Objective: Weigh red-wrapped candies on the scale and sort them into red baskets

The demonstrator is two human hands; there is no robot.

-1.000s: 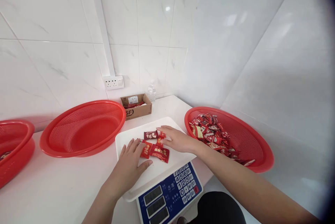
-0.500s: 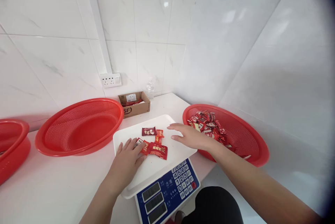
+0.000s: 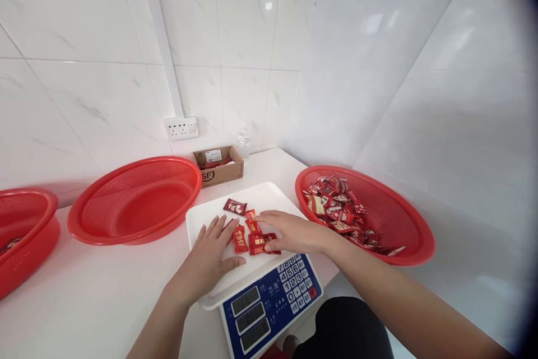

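Several red wrapped candies lie on the white tray point(image 3: 197, 216) of a weighing scale. My left hand point(image 3: 208, 255) rests over the tray's left part with fingers spread, partly covering a candy under them. Beside its thumb is an orange-red candy point(image 3: 240, 239). My right hand point(image 3: 292, 232) reaches in from the right, fingers apart, its tips at a small orange-red candy point(image 3: 253, 225) and its thumb over a larger red candy point(image 3: 257, 244). A dark red candy point(image 3: 235, 206) lies farther back, apart from both hands.
At the right stands a red basket point(image 3: 403, 224) with many wrapped candies. Another red basket point(image 3: 138, 202) is on the left, and a third point(image 3: 31, 236) at the far left edge. A cardboard box point(image 3: 222, 173) and a clear bottle point(image 3: 243, 141) stand by the wall. The blue keypad point(image 3: 273, 297) faces me.
My right hand has moved left and down onto the candies. The candies have shifted slightly and spread apart; the dark red one has turned. My left hand has opened its thumb wider.
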